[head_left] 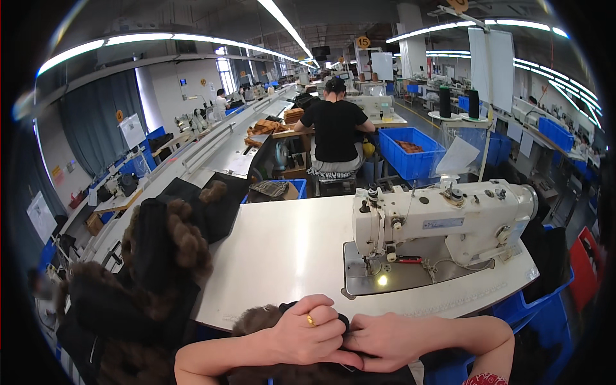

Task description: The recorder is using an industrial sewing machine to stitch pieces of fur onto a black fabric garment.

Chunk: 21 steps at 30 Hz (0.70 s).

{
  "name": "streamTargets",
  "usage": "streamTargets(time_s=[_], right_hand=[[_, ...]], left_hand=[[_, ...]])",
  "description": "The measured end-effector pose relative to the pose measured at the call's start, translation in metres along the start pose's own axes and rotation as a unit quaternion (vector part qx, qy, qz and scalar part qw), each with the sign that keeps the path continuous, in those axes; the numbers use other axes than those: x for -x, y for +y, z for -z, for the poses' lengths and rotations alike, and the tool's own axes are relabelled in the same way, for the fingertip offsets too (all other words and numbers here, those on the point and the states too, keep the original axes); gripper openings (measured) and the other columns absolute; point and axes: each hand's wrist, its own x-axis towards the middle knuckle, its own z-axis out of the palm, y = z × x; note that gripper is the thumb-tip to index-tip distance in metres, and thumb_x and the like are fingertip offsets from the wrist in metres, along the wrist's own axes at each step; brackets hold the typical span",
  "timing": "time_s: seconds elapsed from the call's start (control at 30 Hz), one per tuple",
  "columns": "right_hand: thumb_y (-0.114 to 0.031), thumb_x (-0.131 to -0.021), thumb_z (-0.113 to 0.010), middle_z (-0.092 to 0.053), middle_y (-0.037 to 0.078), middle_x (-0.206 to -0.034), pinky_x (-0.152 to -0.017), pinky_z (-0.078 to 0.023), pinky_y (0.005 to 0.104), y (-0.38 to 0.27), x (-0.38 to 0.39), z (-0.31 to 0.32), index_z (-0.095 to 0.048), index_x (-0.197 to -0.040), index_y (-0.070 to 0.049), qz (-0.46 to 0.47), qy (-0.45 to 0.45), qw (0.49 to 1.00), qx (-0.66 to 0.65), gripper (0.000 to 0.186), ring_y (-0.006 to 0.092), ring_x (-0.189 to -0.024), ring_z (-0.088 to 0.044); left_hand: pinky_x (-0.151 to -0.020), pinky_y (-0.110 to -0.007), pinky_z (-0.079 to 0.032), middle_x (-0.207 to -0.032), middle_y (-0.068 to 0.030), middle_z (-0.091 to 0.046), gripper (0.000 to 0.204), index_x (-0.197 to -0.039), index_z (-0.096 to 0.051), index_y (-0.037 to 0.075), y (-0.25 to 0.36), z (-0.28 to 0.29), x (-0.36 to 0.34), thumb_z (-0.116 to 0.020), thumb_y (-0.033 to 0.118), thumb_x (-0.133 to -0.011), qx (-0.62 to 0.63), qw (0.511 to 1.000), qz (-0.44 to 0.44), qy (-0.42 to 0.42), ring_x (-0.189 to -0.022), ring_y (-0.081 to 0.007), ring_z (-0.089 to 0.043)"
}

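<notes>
At the front edge of the white sewing table point(282, 244), my left hand point(310, 332), with a gold ring, is closed on a black garment piece with brown fur point(256, 319). Right beside it, my right hand point(382, 340) grips the same garment piece, its fingertips pinched by my left thumb. The spot between my fingers is mostly hidden. Beyond my right hand stands a white sewing machine point(443, 215), its lamp lit over the metal plate point(417, 279). A pile of black, fur-trimmed pieces point(151, 256) lies at the table's left.
Ahead, a person in a black shirt point(335, 131) sits at another machine, between orange-brown pieces point(264, 126) and a large blue bin point(410, 168). A blue crate point(296, 187) stands behind my table. Black cloth point(545, 256) fills a bin at the right. Two black thread cones point(459, 102) stand behind my machine.
</notes>
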Motion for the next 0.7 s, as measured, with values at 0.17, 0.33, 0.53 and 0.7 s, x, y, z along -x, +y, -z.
streamTargets(time_s=[0.17,0.33,0.53,0.7], right_hand=[[-0.021,-0.088,-0.063,-0.062,0.013,-0.100,-0.074,-0.054,0.0397,0.032,0.000,-0.043,-0.060,-0.114,-0.003,0.015,-0.014,0.999,0.027,0.032,0.0296,-0.097,-0.058],[-0.020,-0.084,-0.077,-0.063,0.010,-0.111,-0.078,-0.053,0.0334,0.022,0.012,-0.049,-0.059,-0.123,-0.006,-0.076,0.379,0.918,-0.092,0.045,0.0229,-0.106,-0.060],[-0.008,-0.082,-0.075,-0.064,0.011,-0.101,-0.070,-0.052,0.0312,0.026,0.006,-0.041,-0.064,-0.113,-0.004,-0.094,0.415,0.904,-0.038,0.033,0.0251,-0.082,-0.064],[-0.003,-0.068,-0.076,-0.064,0.005,-0.094,-0.063,-0.050,0.0287,0.019,0.007,0.009,-0.069,-0.106,-0.005,0.014,0.427,0.826,0.369,0.039,0.0199,-0.074,-0.059]], left_hand=[[-0.085,-0.038,-0.048,-0.072,-0.0025,-0.046,0.048,-0.065,-0.053,0.008,-0.006,-0.018,0.021,-0.077,0.049,-0.066,0.062,0.997,-0.038,-0.037,-0.077,-0.0235,-0.048],[-0.066,-0.030,-0.055,-0.072,0.0017,-0.050,0.057,-0.056,-0.044,0.013,-0.022,-0.023,0.046,-0.084,0.054,-0.055,0.117,0.981,0.130,0.082,-0.069,-0.0185,-0.058],[-0.057,-0.025,-0.053,-0.072,0.0005,-0.052,0.056,-0.057,-0.046,0.012,-0.028,-0.033,0.018,-0.086,0.051,-0.054,0.106,0.977,0.127,0.134,-0.067,-0.0176,-0.059],[-0.064,-0.030,-0.056,-0.074,-0.0022,-0.052,0.053,-0.058,-0.049,0.010,-0.052,-0.046,-0.015,-0.085,0.048,-0.054,0.030,0.970,0.011,0.241,-0.069,-0.0206,-0.057]])
